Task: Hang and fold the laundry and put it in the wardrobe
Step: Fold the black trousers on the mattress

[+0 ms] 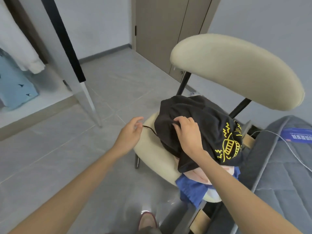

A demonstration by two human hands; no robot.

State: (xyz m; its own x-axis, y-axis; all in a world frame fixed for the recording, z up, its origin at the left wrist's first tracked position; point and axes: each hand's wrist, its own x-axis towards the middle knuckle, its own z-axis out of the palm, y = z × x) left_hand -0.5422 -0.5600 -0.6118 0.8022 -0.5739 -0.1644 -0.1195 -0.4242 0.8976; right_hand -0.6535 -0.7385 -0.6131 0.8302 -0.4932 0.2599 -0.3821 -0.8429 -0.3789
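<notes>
Here our right hand (187, 132) curls its fingers into the black T-shirt (207, 119) heaped on the cream chair (152, 149), while our left hand (130, 132) pinches the end of a thin black cord (150, 130) beside it.

Nothing readable. Blue label (298, 136) on mattress (278, 176), right of right hand (188, 135): white characters, blurred. Black shirt (206, 117) under that hand: yellow print, no legible letters.
</notes>
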